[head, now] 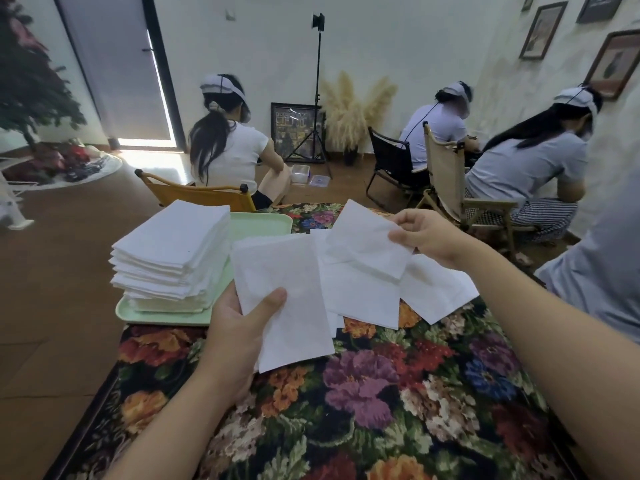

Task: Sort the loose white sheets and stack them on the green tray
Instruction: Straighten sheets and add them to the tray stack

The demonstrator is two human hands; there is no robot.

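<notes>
the counter, covered in a dark floral cloth, runs from the near foreground to the far edge; its left edge drops to bare brown floor. the green tray sits at the counter's far left corner, its near rim overhanging the left edge slightly. a tall stack of white sheets fills the tray's left half; the tray's far right part shows bare. loose white sheets lie overlapping on the cloth just right of the tray, spreading toward the counter's right edge. the near half of the counter carries only the two forearms.

left hand: grip closed round a single white sheet, thumb on top, fingers behind, holding it upright and tilted just beside the stack. right hand: grip pinches the corner of another white sheet, lifted above the loose pile.

three seated people on folding chairs and a tripod stand occupy the room beyond the far edge.
</notes>
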